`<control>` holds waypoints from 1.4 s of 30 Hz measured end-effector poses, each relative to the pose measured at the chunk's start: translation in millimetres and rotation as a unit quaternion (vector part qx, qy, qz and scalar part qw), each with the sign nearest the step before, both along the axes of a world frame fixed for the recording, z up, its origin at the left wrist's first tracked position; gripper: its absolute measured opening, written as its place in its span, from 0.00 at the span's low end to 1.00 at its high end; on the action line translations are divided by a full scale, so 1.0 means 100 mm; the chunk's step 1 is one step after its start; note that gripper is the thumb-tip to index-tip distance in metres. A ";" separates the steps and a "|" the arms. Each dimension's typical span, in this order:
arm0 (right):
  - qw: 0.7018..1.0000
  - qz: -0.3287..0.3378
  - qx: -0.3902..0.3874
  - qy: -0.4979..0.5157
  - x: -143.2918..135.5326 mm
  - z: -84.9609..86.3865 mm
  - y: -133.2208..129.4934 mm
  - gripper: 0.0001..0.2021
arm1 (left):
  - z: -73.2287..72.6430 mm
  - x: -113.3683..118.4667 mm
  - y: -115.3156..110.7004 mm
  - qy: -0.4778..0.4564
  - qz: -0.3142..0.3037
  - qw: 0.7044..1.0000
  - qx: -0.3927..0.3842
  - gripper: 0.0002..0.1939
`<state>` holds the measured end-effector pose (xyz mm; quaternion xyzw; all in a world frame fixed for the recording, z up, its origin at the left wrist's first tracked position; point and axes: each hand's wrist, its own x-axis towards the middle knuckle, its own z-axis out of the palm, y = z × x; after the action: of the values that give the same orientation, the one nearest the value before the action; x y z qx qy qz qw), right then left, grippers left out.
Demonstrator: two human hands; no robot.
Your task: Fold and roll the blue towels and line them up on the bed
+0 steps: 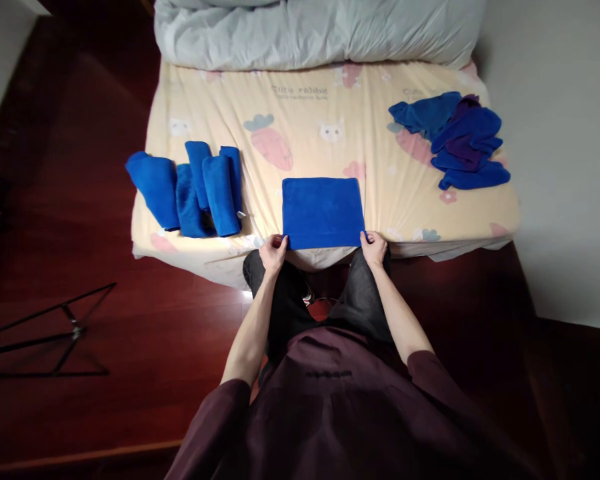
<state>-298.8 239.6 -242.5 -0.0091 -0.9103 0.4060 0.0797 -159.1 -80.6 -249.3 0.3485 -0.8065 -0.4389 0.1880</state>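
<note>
A blue towel (323, 212) lies flat in a rectangle at the front edge of the bed. My left hand (274, 252) pinches its near left corner, the thumb on top. At the near right corner, my right hand (374, 248) grips the cloth in the same way. Left of it sit several rolled or folded blue towels (217, 193), side by side near the bed's edge. Over on the right is a loose, crumpled heap of blue and purple cloths (467, 143).
The bed's sheet (325, 153) is pale yellow with carrot and cat prints. A grey quilt (320, 33) is bunched at the far end. A black tripod stand (73, 330) rests on the dark red floor (145, 413) at left. A pale wall (560, 167) borders the right.
</note>
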 end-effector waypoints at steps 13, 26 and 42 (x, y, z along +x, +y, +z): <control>0.995 0.073 0.047 0.042 -0.01 0.06 0.06 0.09 | 0.03 -0.03 -0.06 0.046 -0.115 0.987 -0.104 0.10; 0.952 0.285 0.106 0.038 -0.13 -0.02 0.49 0.24 | 0.07 0.27 -0.43 0.002 -0.306 0.949 -0.079 0.28; 0.955 0.263 0.134 0.039 -0.07 0.00 0.47 0.23 | 0.04 0.16 -0.40 0.022 -0.269 0.959 -0.082 0.19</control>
<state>-305.9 286.6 -242.9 0.2575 -0.9227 0.2869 0.0056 -143.5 -120.6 -245.5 0.0920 -0.8996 -0.4128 0.1086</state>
